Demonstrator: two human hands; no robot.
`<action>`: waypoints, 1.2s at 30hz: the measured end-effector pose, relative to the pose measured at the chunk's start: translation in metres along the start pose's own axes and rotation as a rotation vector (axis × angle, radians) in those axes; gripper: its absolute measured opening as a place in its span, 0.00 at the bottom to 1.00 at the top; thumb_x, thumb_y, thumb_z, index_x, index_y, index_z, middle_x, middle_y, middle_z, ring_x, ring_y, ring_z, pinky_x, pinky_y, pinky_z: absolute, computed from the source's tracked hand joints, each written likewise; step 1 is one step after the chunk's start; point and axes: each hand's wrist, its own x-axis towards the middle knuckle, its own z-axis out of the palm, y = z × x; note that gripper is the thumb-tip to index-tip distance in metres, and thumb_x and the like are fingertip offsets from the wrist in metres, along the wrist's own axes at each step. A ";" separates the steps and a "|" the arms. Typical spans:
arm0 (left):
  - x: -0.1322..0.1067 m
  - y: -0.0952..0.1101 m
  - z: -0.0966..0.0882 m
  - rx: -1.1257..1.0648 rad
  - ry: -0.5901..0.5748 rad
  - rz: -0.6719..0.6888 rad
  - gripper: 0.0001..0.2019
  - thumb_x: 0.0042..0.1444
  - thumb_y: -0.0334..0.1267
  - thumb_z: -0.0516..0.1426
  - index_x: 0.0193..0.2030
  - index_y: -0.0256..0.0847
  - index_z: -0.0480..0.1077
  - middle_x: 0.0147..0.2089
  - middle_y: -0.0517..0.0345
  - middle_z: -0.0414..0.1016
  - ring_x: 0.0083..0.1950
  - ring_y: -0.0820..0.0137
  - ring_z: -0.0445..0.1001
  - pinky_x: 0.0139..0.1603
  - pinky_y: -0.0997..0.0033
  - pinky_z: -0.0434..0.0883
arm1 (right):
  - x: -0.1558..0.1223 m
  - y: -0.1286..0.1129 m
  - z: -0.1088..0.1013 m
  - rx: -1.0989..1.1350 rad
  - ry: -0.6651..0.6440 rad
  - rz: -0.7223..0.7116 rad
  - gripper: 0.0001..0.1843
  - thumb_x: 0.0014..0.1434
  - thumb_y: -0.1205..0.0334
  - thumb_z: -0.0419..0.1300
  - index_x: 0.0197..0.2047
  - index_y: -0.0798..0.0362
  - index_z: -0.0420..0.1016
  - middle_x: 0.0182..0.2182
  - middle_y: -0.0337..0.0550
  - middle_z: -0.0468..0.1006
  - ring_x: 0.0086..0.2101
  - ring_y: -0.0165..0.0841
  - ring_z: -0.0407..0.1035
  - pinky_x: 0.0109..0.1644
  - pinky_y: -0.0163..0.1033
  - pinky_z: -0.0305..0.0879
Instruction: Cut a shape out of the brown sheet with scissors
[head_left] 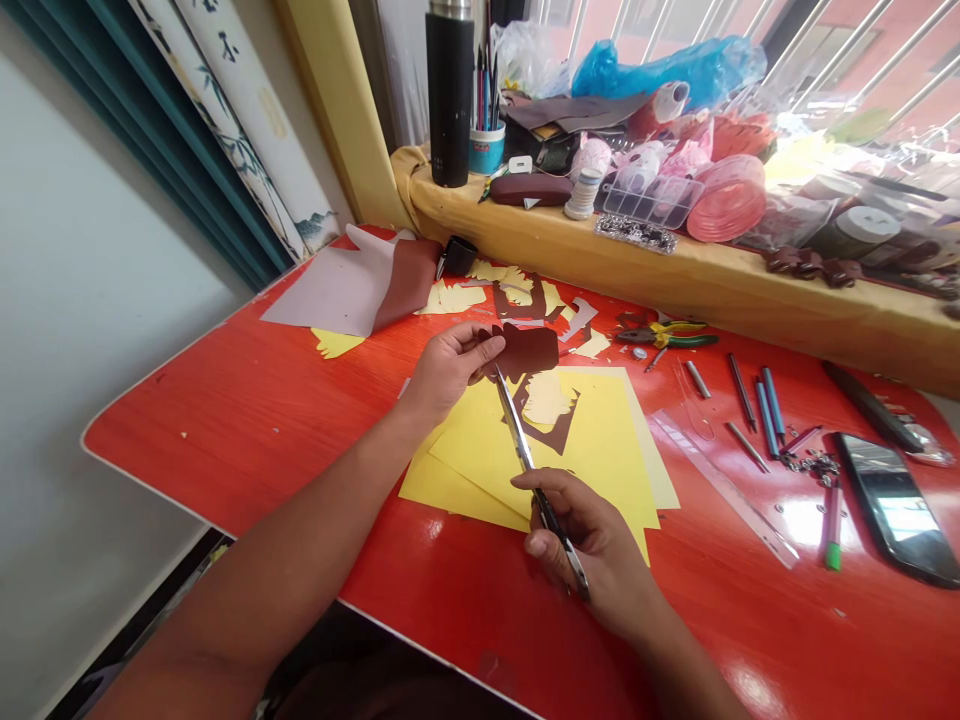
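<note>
My left hand (448,366) pinches a small brown piece of material (527,350) and holds it a little above the red table (247,410). My right hand (592,545) is closed round the handles of a pair of scissors (525,455). The scissor blades point up toward the brown piece and their tips touch its lower edge. Under both hands lie yellow sheets (600,440) with a brown cut-out scrap (551,415) on top.
A clear ruler (724,490), pens (765,415), pliers (667,337) and a phone (896,505) lie to the right. Brown and grey sheets (360,285) and yellow scraps sit at the back left. A cluttered ledge (675,265) with a black flask (449,95) runs behind.
</note>
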 end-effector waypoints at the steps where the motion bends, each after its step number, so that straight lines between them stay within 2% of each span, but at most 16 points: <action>1: 0.000 0.000 0.000 0.001 0.001 -0.003 0.22 0.47 0.52 0.79 0.32 0.43 0.76 0.27 0.64 0.71 0.25 0.76 0.66 0.26 0.72 0.57 | 0.000 0.000 0.000 0.002 -0.001 0.004 0.33 0.66 0.33 0.75 0.59 0.49 0.79 0.24 0.27 0.65 0.19 0.27 0.57 0.25 0.36 0.54; 12: 0.001 -0.001 0.000 -0.008 0.003 0.000 0.21 0.47 0.51 0.79 0.32 0.42 0.77 0.26 0.64 0.71 0.25 0.77 0.63 0.25 0.72 0.57 | 0.001 -0.003 0.000 -0.042 0.032 0.007 0.32 0.64 0.32 0.76 0.56 0.49 0.81 0.24 0.27 0.60 0.21 0.28 0.53 0.26 0.37 0.50; 24: 0.001 -0.003 -0.002 -0.005 0.001 0.010 0.22 0.49 0.52 0.79 0.32 0.42 0.76 0.27 0.64 0.70 0.25 0.77 0.61 0.26 0.73 0.57 | 0.000 -0.003 0.001 -0.083 0.051 0.020 0.33 0.63 0.31 0.76 0.55 0.49 0.81 0.24 0.27 0.60 0.21 0.28 0.53 0.26 0.37 0.50; 31: 0.003 -0.001 -0.003 -0.063 0.131 0.022 0.26 0.45 0.53 0.80 0.30 0.42 0.72 0.27 0.67 0.65 0.25 0.79 0.57 0.24 0.75 0.54 | -0.001 0.000 0.000 -0.029 -0.008 0.028 0.33 0.66 0.32 0.75 0.59 0.49 0.79 0.24 0.28 0.64 0.20 0.27 0.56 0.26 0.36 0.52; 36: 0.004 0.000 -0.004 -0.075 0.163 0.038 0.24 0.46 0.51 0.80 0.31 0.42 0.72 0.28 0.66 0.66 0.26 0.79 0.57 0.24 0.75 0.55 | 0.000 0.000 0.001 -0.030 0.002 0.027 0.33 0.65 0.33 0.75 0.58 0.50 0.80 0.24 0.27 0.64 0.21 0.27 0.56 0.26 0.36 0.52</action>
